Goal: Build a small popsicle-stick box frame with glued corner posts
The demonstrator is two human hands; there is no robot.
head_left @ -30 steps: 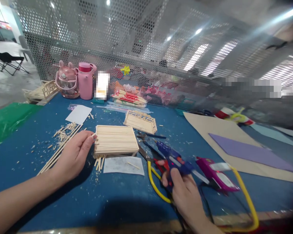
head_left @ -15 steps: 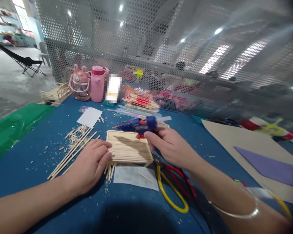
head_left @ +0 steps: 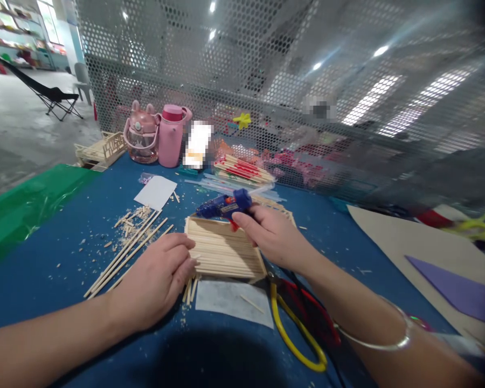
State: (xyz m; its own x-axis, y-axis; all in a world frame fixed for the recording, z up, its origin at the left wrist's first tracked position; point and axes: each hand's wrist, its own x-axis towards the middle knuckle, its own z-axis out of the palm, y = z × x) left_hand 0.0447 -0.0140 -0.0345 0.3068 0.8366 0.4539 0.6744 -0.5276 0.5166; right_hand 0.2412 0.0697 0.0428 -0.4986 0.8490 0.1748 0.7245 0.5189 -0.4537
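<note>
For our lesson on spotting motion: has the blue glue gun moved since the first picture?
Yes: against the yellow-handled scissors, the blue glue gun has moved left and farther from the person.

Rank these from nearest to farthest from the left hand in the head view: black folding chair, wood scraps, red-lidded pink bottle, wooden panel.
1. Wooden panel, right of the left hand, at its fingertips.
2. Wood scraps, beyond the hand, slightly left.
3. Red-lidded pink bottle, behind the scraps.
4. Black folding chair, farthest back, upper left.
</note>
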